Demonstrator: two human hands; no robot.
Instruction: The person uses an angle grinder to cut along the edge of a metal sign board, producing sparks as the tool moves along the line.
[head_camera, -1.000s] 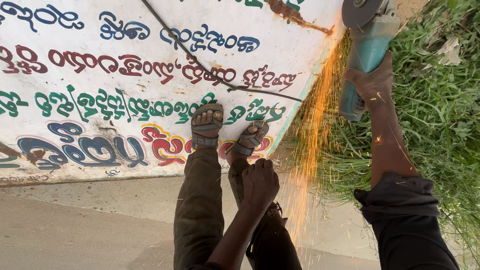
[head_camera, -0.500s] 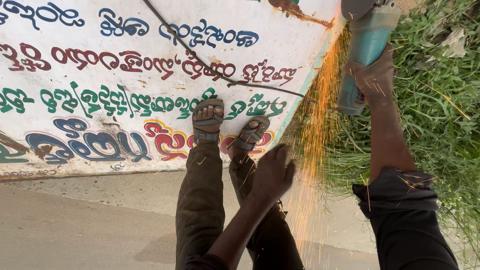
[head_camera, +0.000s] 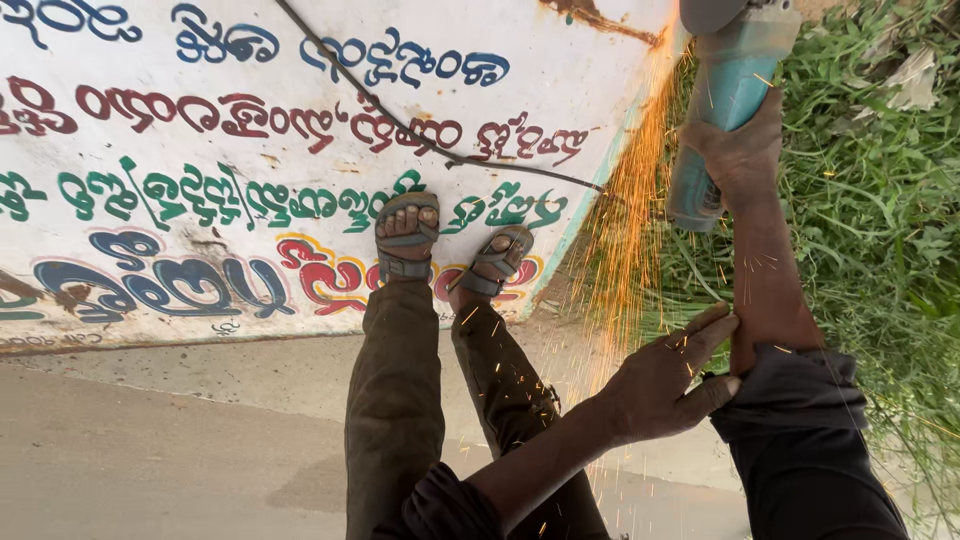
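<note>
Right hand (head_camera: 742, 150) wrapped tight round teal angle grinder (head_camera: 722, 110) at 1 o'clock, cutting painted metal sheet (head_camera: 300, 130) edge. Left hand (head_camera: 665, 378) spread, bracing right forearm. Keep feed steady, sparks (head_camera: 620, 240) clear of sandalled feet (head_camera: 445, 250).

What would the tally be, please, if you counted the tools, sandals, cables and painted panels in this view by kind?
Teal-bodied angle grinder, gripped by the right hand: 1
Grey strapped sandals: 2
Thin dark cable: 1
White metal sign panel with coloured painted lettering: 1
Total: 5
The left hand touches the right forearm.
</note>
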